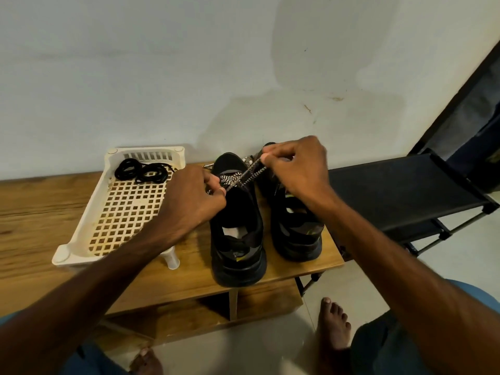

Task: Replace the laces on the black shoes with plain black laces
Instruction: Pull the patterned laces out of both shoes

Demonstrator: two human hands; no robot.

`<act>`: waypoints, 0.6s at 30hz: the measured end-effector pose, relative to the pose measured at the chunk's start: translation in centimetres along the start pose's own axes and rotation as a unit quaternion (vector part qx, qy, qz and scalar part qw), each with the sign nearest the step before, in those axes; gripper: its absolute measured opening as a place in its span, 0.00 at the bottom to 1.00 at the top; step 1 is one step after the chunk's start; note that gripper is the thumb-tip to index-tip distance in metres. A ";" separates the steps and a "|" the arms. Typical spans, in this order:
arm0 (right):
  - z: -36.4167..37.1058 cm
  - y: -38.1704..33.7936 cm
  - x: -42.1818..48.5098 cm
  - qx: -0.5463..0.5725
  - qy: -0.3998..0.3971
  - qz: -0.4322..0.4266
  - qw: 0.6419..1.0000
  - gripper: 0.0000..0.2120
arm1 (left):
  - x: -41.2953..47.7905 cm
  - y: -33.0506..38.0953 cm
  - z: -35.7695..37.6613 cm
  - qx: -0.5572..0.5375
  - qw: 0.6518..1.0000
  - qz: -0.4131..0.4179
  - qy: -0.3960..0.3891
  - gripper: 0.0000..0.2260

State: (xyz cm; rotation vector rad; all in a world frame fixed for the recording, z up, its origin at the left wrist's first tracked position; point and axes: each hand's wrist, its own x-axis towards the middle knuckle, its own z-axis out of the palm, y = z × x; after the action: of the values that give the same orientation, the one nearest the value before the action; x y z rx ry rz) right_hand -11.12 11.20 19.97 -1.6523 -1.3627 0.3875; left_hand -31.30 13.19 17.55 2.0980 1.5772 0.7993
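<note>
One wooden table [35, 212] carried a white basket [62, 256] at its left and two black shoes [295, 234] side by side at its right, heels toward the person. The left hand [189, 201] and right hand [300, 163] each pinched the left shoe's [238, 239] striped lace [230, 180], drawn taut between them. Coiled black laces [143, 171] lay at the basket's far end.

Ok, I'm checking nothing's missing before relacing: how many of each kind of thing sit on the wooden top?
Black shoes: 2
Coils of plain black lace: 2
Black-and-white patterned lace: 1
White tray: 1
Total: 6
</note>
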 end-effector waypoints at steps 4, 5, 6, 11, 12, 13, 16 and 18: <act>-0.8 0.6 -0.5 -0.075 -0.016 -0.002 0.997 0.05 | -0.2 0.2 0.3 0.001 1.000 0.009 0.005 0.02; -0.3 0.5 -1.0 -0.098 -0.037 -0.045 0.993 0.07 | -0.2 0.2 0.3 0.003 1.000 0.012 0.008 0.02; 0.3 0.2 -1.4 -0.121 -0.060 -0.100 0.986 0.11 | -0.2 0.1 0.3 0.004 1.000 0.014 0.008 0.01; 3.6 -0.6 -2.6 -0.308 -0.184 -0.234 0.904 0.15 | -0.1 0.0 0.3 0.003 1.000 0.010 -0.006 0.02; 3.9 -0.5 -2.6 -0.325 -0.190 -0.231 0.897 0.13 | -0.1 0.0 0.3 0.002 1.000 0.012 -0.008 0.02; 4.1 -0.4 -2.6 -0.333 -0.194 -0.229 0.894 0.13 | -0.1 0.0 0.3 0.001 1.000 0.013 -0.007 0.03; 3.7 -0.6 -2.0 -0.301 -0.202 -0.223 0.905 0.10 | -0.2 0.0 0.2 -0.013 1.000 0.012 -0.001 0.05; 2.7 -1.0 -1.2 -0.258 -0.186 -0.208 0.925 0.08 | -0.2 -0.1 0.1 -0.021 1.000 0.011 0.007 0.06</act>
State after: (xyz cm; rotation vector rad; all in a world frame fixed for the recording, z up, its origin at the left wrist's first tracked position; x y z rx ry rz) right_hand -14.13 11.28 18.98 -1.6821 -2.1973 0.0882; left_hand -31.32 13.00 17.37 2.0876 1.5336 0.8500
